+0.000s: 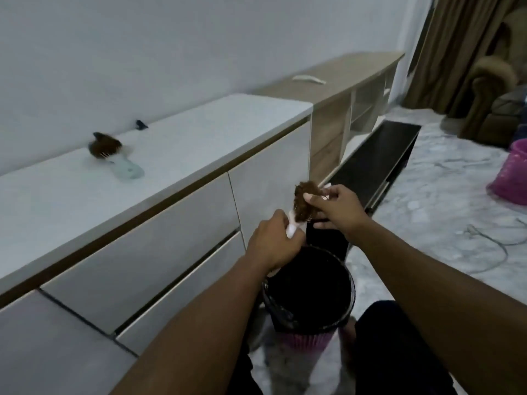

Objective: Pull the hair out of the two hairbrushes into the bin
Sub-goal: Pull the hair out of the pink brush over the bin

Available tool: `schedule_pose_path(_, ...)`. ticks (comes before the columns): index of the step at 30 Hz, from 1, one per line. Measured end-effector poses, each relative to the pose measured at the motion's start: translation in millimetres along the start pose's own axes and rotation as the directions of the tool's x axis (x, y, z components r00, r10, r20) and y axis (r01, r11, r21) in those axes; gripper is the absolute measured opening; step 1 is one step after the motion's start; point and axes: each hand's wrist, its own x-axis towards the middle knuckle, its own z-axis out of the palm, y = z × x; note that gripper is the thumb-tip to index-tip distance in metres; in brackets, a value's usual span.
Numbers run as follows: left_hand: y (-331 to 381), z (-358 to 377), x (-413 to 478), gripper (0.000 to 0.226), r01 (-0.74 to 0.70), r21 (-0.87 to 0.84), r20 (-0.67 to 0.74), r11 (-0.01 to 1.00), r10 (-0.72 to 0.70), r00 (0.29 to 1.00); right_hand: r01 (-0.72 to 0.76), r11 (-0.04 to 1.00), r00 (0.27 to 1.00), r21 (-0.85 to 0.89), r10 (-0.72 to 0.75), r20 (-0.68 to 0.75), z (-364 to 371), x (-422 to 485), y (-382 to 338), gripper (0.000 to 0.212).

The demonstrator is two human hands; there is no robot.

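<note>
Your hairbrush [292, 230] over the bin [310, 323]
Your left hand [272, 242] grips its white handle; your right hand's [339, 208] fingers [310, 198] pinch the hair clump [304, 203]. The second hairbrush [114, 155] lies far left on the counter [185, 155].

**Dim, flat and kinda smeary**

Greyish indoor light, low and even, with only faint soft shadows. The whole frame is soft, and the hairbrush [106, 149] on the cabinet [199, 132] looks motion-blurred. Wide-angle lens bends straight lines near the edges.

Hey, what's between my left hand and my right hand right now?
In the head view, a white hairbrush clogged with brown hair spans the gap: the left hand grips its handle, the right hand pinches the hair.
</note>
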Motion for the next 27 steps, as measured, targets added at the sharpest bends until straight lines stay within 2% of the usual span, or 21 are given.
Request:
schedule_pose_path(4, -45, 50, 19, 0.033, 0.089, -0.041, 0.086, 0.995, -0.086, 0.993, -0.114, 0.993, 0.99, 0.016, 0.115, -0.081, 3, 31, 69, 0.027)
schedule_pose_path(10, -116, 130, 50, 0.028, 0.172, -0.142, 0.247, 0.975, -0.133, 0.96, -0.256, 0.965, 0.96, 0.055, 0.261, -0.105, -9, 73, 175, 0.015)
schedule_pose_path(17, -181, 198, 77, 0.023, 0.357, -0.245, 0.459, 0.901, -0.216, 0.862, -0.37, 0.926, 0.92, 0.073, 0.376, -0.112, -9, 115, 268, 0.018)
schedule_pose_path(21, -203, 228, 75, 0.03, 0.472, -0.34, 0.487, 0.814, -0.277, 0.828, -0.404, 0.904, 0.907, 0.137, 0.416, -0.068, -8, 133, 292, 0.017)
schedule_pose_path(24, -209, 241, 85, 0.032, 0.472, -0.37, 0.486, 0.8, -0.266, 0.833, -0.429, 0.89, 0.89, 0.155, 0.446, -0.093, -4, 149, 298, 0.017)
schedule_pose_path(27, -209, 250, 100, 0.029, 0.461, -0.385, 0.46, 0.799, -0.267, 0.847, -0.442, 0.855, 0.87, 0.271, 0.482, -0.102, 0, 160, 296, 0.016)
